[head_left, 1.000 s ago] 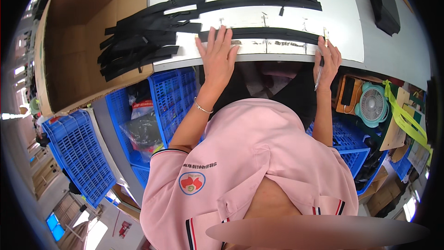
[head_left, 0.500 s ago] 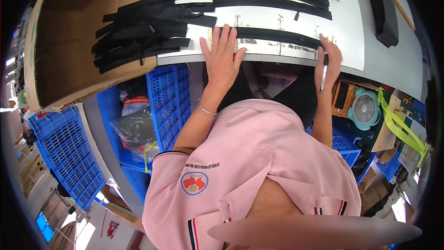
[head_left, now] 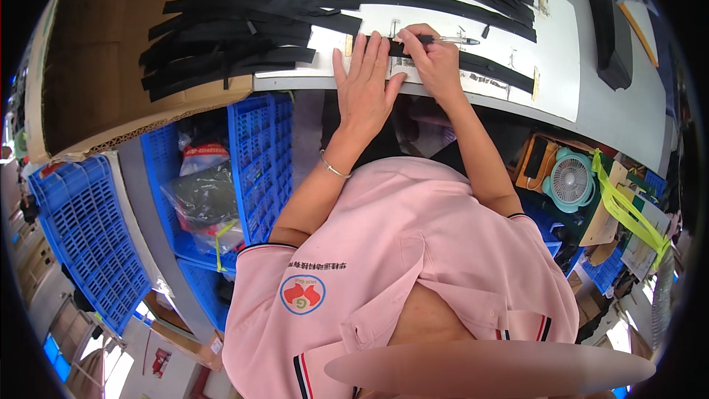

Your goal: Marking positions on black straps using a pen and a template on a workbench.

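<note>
A black zipper [head_left: 491, 69] lies straight along the near edge of a marked white board [head_left: 555, 52]. My left hand [head_left: 363, 92] rests flat near its left end, fingers stretched out over the board. Close to the left fingertips, my right hand [head_left: 439, 66] grips a pen [head_left: 465, 41], which lies across the fingers with one end pointing right. The pen's other end is hidden by the fingers above the zipper. Farther back, more black zippers [head_left: 458, 13] lie across the board. Another heap of black zippers [head_left: 221, 48] spreads leftward over the box's edge.
A large cardboard box [head_left: 81, 66] stands open at the left of the table. Blue plastic crates [head_left: 258, 162] sit below, one with bagged goods [head_left: 199, 196]. At right are a black holder-like object [head_left: 611, 41] on the table and a small turquoise fan [head_left: 572, 179] lower down.
My right hand has moved left along the zipper with the pen, from its right end to beside my left hand. The left hand stays flat on the board.
</note>
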Available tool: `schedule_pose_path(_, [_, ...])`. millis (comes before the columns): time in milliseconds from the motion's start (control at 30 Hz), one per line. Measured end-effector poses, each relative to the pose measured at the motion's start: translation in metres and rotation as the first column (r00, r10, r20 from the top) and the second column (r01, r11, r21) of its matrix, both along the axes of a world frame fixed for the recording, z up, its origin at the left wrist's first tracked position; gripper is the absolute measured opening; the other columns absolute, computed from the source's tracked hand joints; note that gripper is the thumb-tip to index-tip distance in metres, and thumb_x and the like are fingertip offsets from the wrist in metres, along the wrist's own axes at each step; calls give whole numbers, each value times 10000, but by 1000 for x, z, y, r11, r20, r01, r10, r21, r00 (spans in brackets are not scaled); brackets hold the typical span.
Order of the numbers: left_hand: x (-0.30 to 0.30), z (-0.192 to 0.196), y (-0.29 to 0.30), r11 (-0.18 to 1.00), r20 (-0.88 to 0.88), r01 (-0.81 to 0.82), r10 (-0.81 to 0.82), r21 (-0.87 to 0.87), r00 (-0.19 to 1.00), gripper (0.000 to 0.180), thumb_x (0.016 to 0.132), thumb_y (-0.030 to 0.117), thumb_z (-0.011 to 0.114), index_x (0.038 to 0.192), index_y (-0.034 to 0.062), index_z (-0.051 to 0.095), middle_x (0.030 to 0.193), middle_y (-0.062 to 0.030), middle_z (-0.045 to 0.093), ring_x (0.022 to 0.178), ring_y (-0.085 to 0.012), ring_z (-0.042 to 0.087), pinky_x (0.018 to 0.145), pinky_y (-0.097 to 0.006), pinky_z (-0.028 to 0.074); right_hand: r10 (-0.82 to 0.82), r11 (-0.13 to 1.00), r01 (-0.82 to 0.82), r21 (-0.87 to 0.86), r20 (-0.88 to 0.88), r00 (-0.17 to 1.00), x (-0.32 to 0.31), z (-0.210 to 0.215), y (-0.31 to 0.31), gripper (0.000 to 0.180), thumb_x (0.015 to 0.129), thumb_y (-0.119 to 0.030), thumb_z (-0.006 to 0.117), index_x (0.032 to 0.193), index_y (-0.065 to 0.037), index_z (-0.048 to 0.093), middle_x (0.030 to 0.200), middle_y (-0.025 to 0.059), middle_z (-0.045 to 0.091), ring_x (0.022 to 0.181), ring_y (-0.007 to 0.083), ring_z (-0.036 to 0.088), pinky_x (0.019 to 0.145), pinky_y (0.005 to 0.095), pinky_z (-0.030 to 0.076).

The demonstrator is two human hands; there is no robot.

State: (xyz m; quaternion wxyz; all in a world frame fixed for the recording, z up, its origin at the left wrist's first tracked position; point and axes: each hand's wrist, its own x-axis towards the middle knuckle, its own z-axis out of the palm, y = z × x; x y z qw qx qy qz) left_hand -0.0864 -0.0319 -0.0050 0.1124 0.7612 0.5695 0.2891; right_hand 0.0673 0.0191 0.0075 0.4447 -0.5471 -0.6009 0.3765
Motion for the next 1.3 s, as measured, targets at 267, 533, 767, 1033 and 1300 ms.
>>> schedule_pose_path(267, [0, -3, 1, 999, -28, -1, 2, 42, 1000, 634, 922, 326, 708, 1445, 14, 530, 1531, -142, 497, 1469, -333, 393, 1204, -618, 174, 20, 997, -27, 66, 101, 995, -1, -7, 3, 203, 995, -131, 652, 1019, 65, 704, 962, 34, 730, 734, 84, 653, 664, 229, 505])
schedule_pose_path(533, [0, -2, 1, 999, -48, -7, 9, 41, 999, 631, 919, 323, 708, 1439, 9, 538, 1518, -144, 508, 1458, -340, 405, 1202, -618, 179, 92, 995, -90, -29, 41, 995, 5, -1, -1, 196, 997, -122, 644, 974, 57, 720, 880, 35, 729, 733, 86, 649, 660, 239, 506])
schedule_pose_path(767, [3, -3, 2, 1000, -70, -13, 14, 17, 997, 610, 935, 316, 689, 1453, 31, 540, 1535, -118, 504, 1481, -314, 383, 1217, -585, 138, 116, 976, -135, 173, 117, 986, 4, -13, 2, 255, 955, -174, 661, 813, 31, 714, 855, 33, 751, 602, 170, 668, 560, 271, 485])
schedule_pose_path(1033, [1, -3, 1, 1000, -66, -8, 9, 18, 998, 613, 944, 321, 692, 1454, 21, 533, 1542, -134, 496, 1486, -328, 376, 1224, -577, 117, -34, 997, 45, 67, -162, 986, 32, 14, -14, 182, 959, -114, 654, 874, 35, 717, 793, 15, 716, 630, 62, 603, 588, 231, 471])
schedule_pose_path(1300, [1, -1, 1, 1000, -88, 4, -2, 14, 996, 629, 945, 314, 697, 1465, 10, 518, 1541, -148, 492, 1488, -338, 370, 1226, -575, 106, -290, 956, 289, 56, 17, 957, 87, 5, -18, 259, 976, -120, 660, 811, 78, 681, 778, 23, 712, 639, 42, 572, 565, 238, 437])
